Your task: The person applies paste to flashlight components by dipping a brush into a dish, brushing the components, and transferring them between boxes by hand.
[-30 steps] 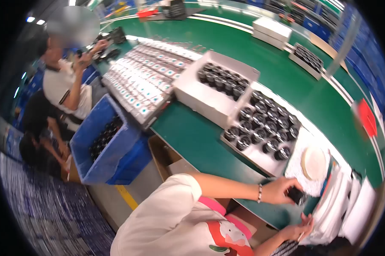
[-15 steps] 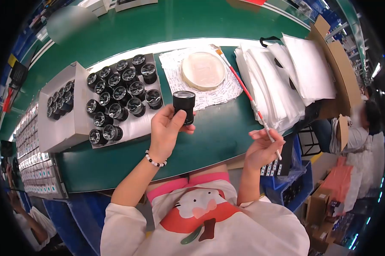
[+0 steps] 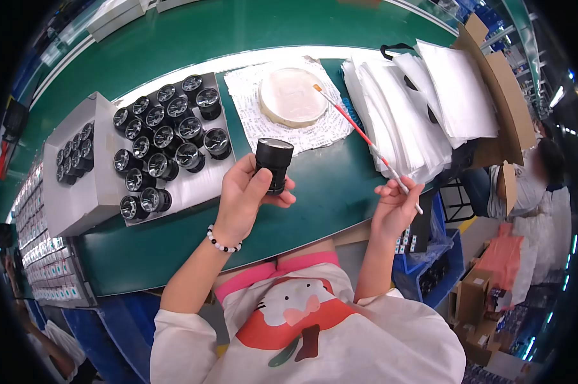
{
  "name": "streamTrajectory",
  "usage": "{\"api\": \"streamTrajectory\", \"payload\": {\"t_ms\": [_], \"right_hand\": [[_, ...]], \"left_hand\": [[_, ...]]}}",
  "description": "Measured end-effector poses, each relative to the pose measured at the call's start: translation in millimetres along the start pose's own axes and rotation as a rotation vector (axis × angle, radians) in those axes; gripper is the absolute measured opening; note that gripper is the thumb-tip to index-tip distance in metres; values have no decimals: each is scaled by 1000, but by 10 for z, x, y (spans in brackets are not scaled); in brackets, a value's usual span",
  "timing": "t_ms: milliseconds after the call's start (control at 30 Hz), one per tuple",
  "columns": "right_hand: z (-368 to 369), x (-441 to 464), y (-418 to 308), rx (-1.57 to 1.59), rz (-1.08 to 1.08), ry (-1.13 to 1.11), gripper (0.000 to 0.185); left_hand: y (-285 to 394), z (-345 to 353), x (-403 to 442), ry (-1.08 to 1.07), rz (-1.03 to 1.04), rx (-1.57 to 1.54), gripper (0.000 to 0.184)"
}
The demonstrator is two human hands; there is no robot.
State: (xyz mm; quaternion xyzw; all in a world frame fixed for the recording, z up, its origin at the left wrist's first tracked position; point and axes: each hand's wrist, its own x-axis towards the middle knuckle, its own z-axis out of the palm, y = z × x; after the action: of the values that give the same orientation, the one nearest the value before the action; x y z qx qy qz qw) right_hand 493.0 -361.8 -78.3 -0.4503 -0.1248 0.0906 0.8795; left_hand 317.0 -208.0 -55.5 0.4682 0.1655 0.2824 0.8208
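Observation:
My left hand [image 3: 238,203] is closed around a black flashlight head [image 3: 273,161], held upright with its clear lens end up. My right hand [image 3: 394,208] pinches the white end of a paintbrush [image 3: 361,133] with a red and white handle. Its orange-brown bristles point away from me, over the right part of a round, pale dish [image 3: 277,110]; whether they touch it I cannot tell. Under the dish lies a printed paper sheet [image 3: 243,96]. Left of my left hand, several similar flashlight heads [image 3: 164,137] stand lens up in a shallow white tray [image 3: 202,179].
A white box [image 3: 110,160] with more black heads stands at the far left. Stacked white foam sheets or bags [image 3: 391,121] lie right of the brush, beside a cardboard box [image 3: 510,96]. A blue crate [image 3: 439,269] sits below the table's right edge. Another person [image 3: 519,185] sits at right.
The brush's bristles have moved from the paper beyond the dish's right side to over the dish. My left hand still holds the flashlight head, now slightly tilted. The whole view has shifted a little.

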Motion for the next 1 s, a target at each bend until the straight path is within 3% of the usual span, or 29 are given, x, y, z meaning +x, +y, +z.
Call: {"api": "streamTrajectory", "payload": {"t_ms": [133, 233, 533, 633, 767, 933, 1000], "right_hand": [[106, 15, -5, -250, -151, -188, 35], [190, -8, 2, -401, -171, -249, 34], [252, -77, -23, -520, -243, -328, 32], [292, -67, -22, -561, -308, -356, 32], [285, -63, -47, -567, -462, -347, 32], [210, 27, 12, -340, -167, -189, 32], [188, 52, 16, -348, -175, -185, 32]], "left_hand": [[-35, -44, 7, -18, -1, 21, 46], [-9, -24, 11, -1, -26, -80, 38], [-6, -6, 6, -19, -51, -68, 36], [-26, -31, 16, -35, -28, -20, 50], [-6, -69, 9, -58, 14, -56, 53], [91, -67, -9, 3, 157, -44, 40], [113, -64, -1, 49, 191, 64, 48]]}}
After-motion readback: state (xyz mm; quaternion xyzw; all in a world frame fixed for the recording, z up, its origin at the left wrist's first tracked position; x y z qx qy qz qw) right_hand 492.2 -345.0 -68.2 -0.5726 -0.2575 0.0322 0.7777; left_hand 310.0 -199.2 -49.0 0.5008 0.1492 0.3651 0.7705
